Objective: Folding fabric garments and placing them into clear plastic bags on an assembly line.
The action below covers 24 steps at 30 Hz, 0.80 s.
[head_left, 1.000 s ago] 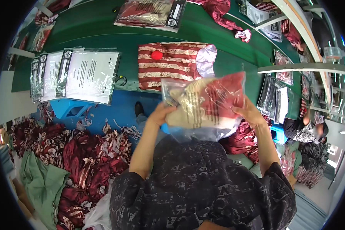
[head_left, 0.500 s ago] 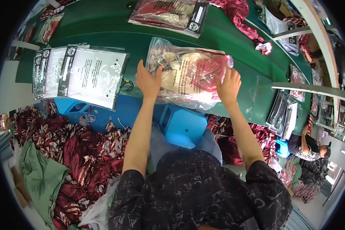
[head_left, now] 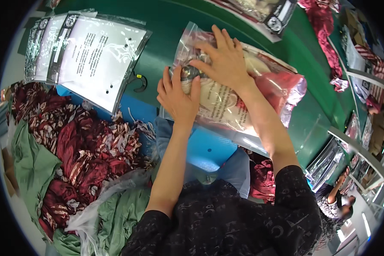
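The left hand [head_left: 179,100] has its thumb and forefinger spread apart at the left edge of a clear bag [head_left: 219,100], and the right hand [head_left: 226,62] lies on top of it with the fingers spread; if any fingertip pinches the plastic, I cannot tell. This bag is under both hands, on the green table [head_left: 158,53], close to its near edge. It contains one folded red and cream item [head_left: 271,87], whose red part is to the right of the hands. Green surface shows on both sides of the bag, giving the hands room to left and right. To the left of the grip lies one black hook [head_left: 139,83] with a yellow tag, and past it at least three clear sleeves [head_left: 89,59] overlap, holding white sheets. Beyond the right hand, one more filled bag [head_left: 256,10] is cut by the upper border, with one dark red cloth [head_left: 320,27] farther right. Below the hands are one blue stool [head_left: 209,149] and, to lower left, a heap of dark red fabric [head_left: 83,141].
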Each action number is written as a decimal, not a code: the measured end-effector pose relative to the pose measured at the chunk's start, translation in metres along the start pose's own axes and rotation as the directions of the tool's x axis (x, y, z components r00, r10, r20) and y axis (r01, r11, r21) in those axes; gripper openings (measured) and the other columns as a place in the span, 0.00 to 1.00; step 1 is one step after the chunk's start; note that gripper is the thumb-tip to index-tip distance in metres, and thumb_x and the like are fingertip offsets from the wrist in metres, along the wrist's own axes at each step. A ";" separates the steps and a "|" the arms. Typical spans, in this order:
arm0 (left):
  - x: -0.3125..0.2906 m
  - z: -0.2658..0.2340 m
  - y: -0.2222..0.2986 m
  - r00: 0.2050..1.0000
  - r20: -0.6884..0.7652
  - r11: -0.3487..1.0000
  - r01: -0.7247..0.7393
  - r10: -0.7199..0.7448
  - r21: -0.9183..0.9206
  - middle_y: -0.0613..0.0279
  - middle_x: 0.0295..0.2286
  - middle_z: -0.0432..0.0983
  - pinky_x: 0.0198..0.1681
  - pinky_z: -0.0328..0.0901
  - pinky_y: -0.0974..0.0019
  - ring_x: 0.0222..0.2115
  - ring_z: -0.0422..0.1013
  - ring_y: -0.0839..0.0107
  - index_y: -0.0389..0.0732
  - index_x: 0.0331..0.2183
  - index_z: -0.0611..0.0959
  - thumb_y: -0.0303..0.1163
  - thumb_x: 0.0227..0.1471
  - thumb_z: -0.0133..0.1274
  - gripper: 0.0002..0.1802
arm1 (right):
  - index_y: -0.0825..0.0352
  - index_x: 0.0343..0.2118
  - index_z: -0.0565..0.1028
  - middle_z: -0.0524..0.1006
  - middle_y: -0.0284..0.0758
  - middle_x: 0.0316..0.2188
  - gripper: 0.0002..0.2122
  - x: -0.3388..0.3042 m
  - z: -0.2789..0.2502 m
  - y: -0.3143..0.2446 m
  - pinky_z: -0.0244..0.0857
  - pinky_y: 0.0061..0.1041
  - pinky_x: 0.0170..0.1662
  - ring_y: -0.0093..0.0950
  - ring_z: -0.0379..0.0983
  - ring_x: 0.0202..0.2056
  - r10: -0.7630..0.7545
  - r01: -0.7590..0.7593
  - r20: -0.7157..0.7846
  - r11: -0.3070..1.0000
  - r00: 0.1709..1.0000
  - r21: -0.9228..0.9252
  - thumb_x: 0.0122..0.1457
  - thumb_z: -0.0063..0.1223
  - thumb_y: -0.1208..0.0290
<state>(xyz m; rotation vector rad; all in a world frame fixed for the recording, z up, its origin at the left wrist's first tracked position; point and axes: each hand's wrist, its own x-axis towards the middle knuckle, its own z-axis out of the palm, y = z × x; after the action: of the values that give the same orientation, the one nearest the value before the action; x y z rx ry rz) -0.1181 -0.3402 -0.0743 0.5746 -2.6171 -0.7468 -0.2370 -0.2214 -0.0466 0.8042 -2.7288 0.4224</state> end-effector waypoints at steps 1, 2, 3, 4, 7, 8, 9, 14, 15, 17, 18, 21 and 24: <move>0.000 -0.001 0.001 1.000 -0.009 1.000 0.014 -0.014 0.014 0.54 0.59 0.65 0.51 0.58 0.50 0.52 0.62 0.49 0.50 0.56 0.74 0.52 0.51 0.57 0.33 | 0.43 0.49 0.77 0.69 0.41 0.56 0.19 -0.003 0.002 0.004 0.57 0.44 0.56 0.44 0.65 0.57 -0.002 0.002 0.012 0.999 1.000 0.042 0.58 0.52 0.42; -0.002 0.001 0.002 0.999 -0.021 0.999 0.026 -0.025 0.027 0.54 0.59 0.65 0.50 0.59 0.51 0.51 0.62 0.49 0.50 0.56 0.75 0.52 0.51 0.58 0.33 | 0.42 0.50 0.77 0.70 0.41 0.55 0.20 -0.006 0.004 0.007 0.58 0.42 0.55 0.43 0.67 0.56 -0.004 0.002 0.021 0.997 1.000 0.083 0.57 0.52 0.42; -0.003 0.003 0.003 0.999 -0.023 0.999 0.033 -0.032 0.042 0.54 0.59 0.65 0.50 0.59 0.51 0.51 0.62 0.49 0.50 0.56 0.75 0.52 0.51 0.58 0.33 | 0.42 0.50 0.77 0.70 0.41 0.55 0.20 -0.007 0.006 0.009 0.58 0.42 0.55 0.43 0.67 0.56 -0.009 0.006 0.024 0.995 1.000 0.099 0.57 0.52 0.42; -0.004 0.004 0.004 0.999 -0.026 0.997 0.039 -0.038 0.060 0.55 0.59 0.66 0.50 0.59 0.51 0.51 0.63 0.50 0.50 0.56 0.75 0.51 0.51 0.58 0.33 | 0.41 0.50 0.77 0.70 0.40 0.55 0.20 -0.008 0.006 0.011 0.58 0.41 0.54 0.41 0.68 0.54 -0.014 0.010 0.044 0.996 0.999 0.092 0.57 0.52 0.42; -0.002 0.004 0.007 0.998 -0.054 0.992 0.046 -0.040 0.119 0.57 0.58 0.67 0.50 0.59 0.51 0.51 0.63 0.51 0.50 0.56 0.75 0.50 0.52 0.58 0.32 | 0.38 0.52 0.76 0.71 0.39 0.53 0.21 -0.006 0.006 0.009 0.60 0.36 0.49 0.37 0.70 0.48 -0.031 0.025 0.079 0.997 0.996 0.075 0.57 0.52 0.42; -0.003 0.005 0.009 0.997 -0.064 0.991 0.047 -0.039 0.126 0.57 0.58 0.67 0.50 0.59 0.51 0.51 0.63 0.51 0.50 0.56 0.75 0.50 0.52 0.58 0.32 | 0.38 0.52 0.76 0.71 0.39 0.53 0.21 -0.006 0.004 0.009 0.60 0.36 0.49 0.37 0.70 0.48 -0.038 0.032 0.072 0.996 0.997 0.083 0.57 0.52 0.42; -0.005 0.008 0.010 0.998 -0.061 0.991 0.035 -0.027 0.133 0.57 0.58 0.67 0.50 0.59 0.51 0.51 0.63 0.52 0.50 0.56 0.75 0.50 0.51 0.58 0.32 | 0.38 0.53 0.76 0.72 0.38 0.52 0.21 -0.008 0.001 0.009 0.60 0.36 0.49 0.36 0.70 0.46 -0.021 0.014 0.110 0.998 0.994 0.062 0.57 0.52 0.42; -0.006 0.015 0.006 0.998 -0.060 0.983 0.004 0.007 0.183 0.58 0.57 0.67 0.48 0.58 0.51 0.49 0.63 0.53 0.51 0.57 0.75 0.51 0.49 0.58 0.33 | 0.38 0.54 0.76 0.72 0.36 0.48 0.21 -0.006 0.001 0.005 0.60 0.35 0.47 0.34 0.69 0.41 -0.002 0.001 0.174 1.000 0.985 0.006 0.58 0.52 0.43; -0.005 0.015 0.006 0.998 -0.055 0.981 0.004 0.007 0.194 0.58 0.57 0.67 0.48 0.58 0.51 0.50 0.62 0.53 0.51 0.57 0.75 0.51 0.49 0.57 0.34 | 0.38 0.54 0.76 0.72 0.36 0.47 0.21 -0.006 0.001 0.005 0.60 0.35 0.47 0.34 0.69 0.41 -0.025 0.025 0.138 1.000 0.990 -0.002 0.58 0.52 0.43; -0.004 0.014 0.006 0.999 -0.046 0.977 0.004 0.006 0.214 0.59 0.58 0.67 0.48 0.57 0.51 0.50 0.62 0.53 0.52 0.57 0.75 0.51 0.49 0.57 0.34 | 0.38 0.54 0.76 0.73 0.35 0.44 0.21 -0.004 0.001 0.003 0.61 0.35 0.46 0.35 0.70 0.40 -0.073 0.075 0.066 0.997 0.995 -0.023 0.58 0.52 0.43; -0.003 0.013 0.007 0.999 -0.052 0.976 0.008 0.004 0.218 0.59 0.58 0.67 0.48 0.57 0.51 0.50 0.62 0.53 0.52 0.57 0.75 0.51 0.49 0.57 0.34 | 0.38 0.54 0.76 0.73 0.35 0.44 0.21 -0.004 0.002 0.003 0.61 0.35 0.46 0.35 0.70 0.40 -0.079 0.080 0.063 0.997 0.995 -0.019 0.58 0.52 0.43; 0.000 0.009 0.010 0.999 -0.032 0.961 -0.025 0.035 0.275 0.57 0.55 0.70 0.46 0.61 0.55 0.48 0.65 0.55 0.49 0.58 0.74 0.49 0.52 0.58 0.33 | 0.38 0.54 0.76 0.72 0.34 0.40 0.21 -0.005 0.004 0.000 0.62 0.34 0.44 0.35 0.69 0.38 -0.040 0.039 0.067 0.999 0.997 0.017 0.59 0.52 0.44; 0.005 -0.016 0.004 0.997 0.078 0.994 0.008 -0.016 0.109 0.56 0.54 0.71 0.45 0.63 0.58 0.47 0.67 0.57 0.47 0.58 0.73 0.46 0.53 0.58 0.32 | 0.38 0.54 0.76 0.72 0.34 0.38 0.20 -0.006 0.005 0.001 0.62 0.33 0.43 0.34 0.69 0.37 -0.017 0.014 0.092 0.999 0.996 0.036 0.59 0.52 0.44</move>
<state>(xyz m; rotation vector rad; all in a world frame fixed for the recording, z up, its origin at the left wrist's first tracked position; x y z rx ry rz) -0.1168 -0.3463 -0.0585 0.6033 -2.7427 -0.6463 -0.2338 -0.2199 -0.0535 0.8744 -2.8055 0.4417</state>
